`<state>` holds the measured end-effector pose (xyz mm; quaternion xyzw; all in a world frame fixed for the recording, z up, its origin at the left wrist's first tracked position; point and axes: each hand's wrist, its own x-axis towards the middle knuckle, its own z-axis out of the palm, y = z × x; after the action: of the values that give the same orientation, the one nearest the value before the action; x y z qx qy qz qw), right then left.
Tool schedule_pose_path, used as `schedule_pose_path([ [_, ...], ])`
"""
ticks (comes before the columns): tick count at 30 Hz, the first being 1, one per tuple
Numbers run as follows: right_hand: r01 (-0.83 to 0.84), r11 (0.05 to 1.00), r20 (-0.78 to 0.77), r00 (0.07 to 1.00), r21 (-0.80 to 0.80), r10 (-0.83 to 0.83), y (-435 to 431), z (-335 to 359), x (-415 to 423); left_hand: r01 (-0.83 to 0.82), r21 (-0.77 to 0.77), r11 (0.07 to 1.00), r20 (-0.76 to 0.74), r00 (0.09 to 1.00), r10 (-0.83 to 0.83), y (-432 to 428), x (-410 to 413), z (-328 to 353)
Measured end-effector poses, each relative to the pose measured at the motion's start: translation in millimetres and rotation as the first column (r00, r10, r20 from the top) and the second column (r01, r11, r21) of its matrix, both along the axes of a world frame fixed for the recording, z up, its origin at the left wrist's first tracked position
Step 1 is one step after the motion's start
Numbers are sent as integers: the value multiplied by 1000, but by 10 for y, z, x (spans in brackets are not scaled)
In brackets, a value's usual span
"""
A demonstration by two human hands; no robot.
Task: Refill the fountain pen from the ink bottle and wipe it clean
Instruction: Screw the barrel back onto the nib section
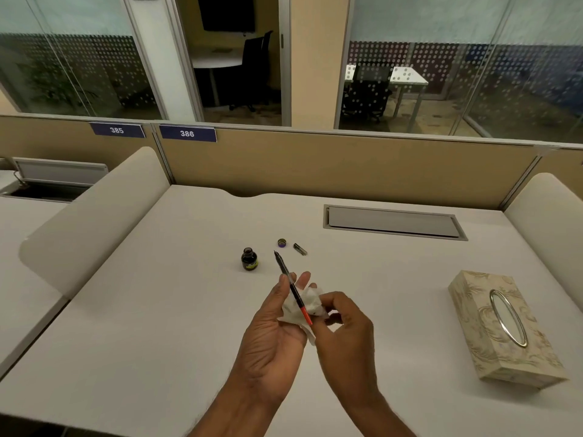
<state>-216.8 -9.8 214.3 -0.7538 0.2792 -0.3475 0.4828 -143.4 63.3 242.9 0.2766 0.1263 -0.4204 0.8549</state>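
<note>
Wiping step: left hand (277, 323) cradles tissue (307, 305); right hand's (342, 323) grip pinches the pen (291, 287). Next, recap bottle (249, 259) mid-worktop.

Office, numbered desk partitions (187, 133), glass-walled rooms (441, 74)

Both hands (303, 323) hold fountain pen (291, 287) and tissue (307, 305).

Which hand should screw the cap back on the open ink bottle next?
Probably the right hand: it pinches only the pen's red end, while the left hand cradles the tissue and pen. The cap lies right of the ink bottle.
</note>
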Motion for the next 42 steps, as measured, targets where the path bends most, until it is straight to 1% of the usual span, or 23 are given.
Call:
schedule_pose_path([
  [3, -29, 974, -89, 996, -227, 9, 64, -85, 15, -13, 40, 999, 29, 1000, 12, 52, -7, -67],
  [5, -94, 950, -150, 987, -297, 51, 118, -145, 29, -36, 81, 996, 36, 999, 34, 96, -9, -138],
  [8, -248, 912, -242, 955, -326, 173, 167, -245, 28, -78, 137, 988, -3, 997, 80, 161, 9, -249],
  [11, -424, 842, -327, 890, -333, 319, 182, -341, -12, -85, 184, 979, -14, 996, 89, 223, 83, -346],
  [13, -495, 789, -368, 855, -364, 366, 180, -399, -32, -79, 223, 972, -25, 996, 87, 236, 145, -404],
  [14, -507, 779, -377, 847, -368, 374, 177, -421, -30, -73, 246, 966, -23, 996, 82, 236, 168, -427],
  [16, -475, 815, -360, 863, -333, 356, 170, -455, -8, -47, 275, 960, -27, 998, 56, 211, 199, -456],
  [19, -325, 915, -255, 930, -238, 264, 166, -542, 49, -18, 239, 971, -68, 997, 35, 139, 256, -499],
  [22, -201, 968, -207, 964, -153, 167, 177, -650, 118, -36, 212, 977, -70, 996, 52, 50, 357, -590],
  [25, -146, 988, -203, 970, -47, 134, 145, -729, 190, -27, 240, 970, -49, 998, 40, -20, 461, -686],
  [28, -104, 994, -154, 982, 37, 109, 46, -801, 248, 1, 290, 957, -66, 998, 19, -90, 594, -823],
  [31, 22, 997, -134, 991, 73, -12, -143, -979, 327, 3, 312, 950, -98, 995, 29, -159, 717, -956],
  [33, 130, 988, -170, 979, 87, -114, -308, -1161, 406, 10, 347, 938, -95, 995, 25, -184, 781, -1045],
  [35, 197, 978, -243, 954, 73, -174, -471, -1347, 499, 26, 383, 923, -83, 997, 7, -211, 827, -1154],
  [39, 240, 971, -370, 901, -12, -228, -712, -1672, 677, 30, 408, 913, -63, 998, -4, -265, 855, -1308],
  [42, 221, 972, -438, 869, -78, -232, -797, -1844, 803, 0, 401, 916, -16, 1000, 7, -272, 879, -1437],
])
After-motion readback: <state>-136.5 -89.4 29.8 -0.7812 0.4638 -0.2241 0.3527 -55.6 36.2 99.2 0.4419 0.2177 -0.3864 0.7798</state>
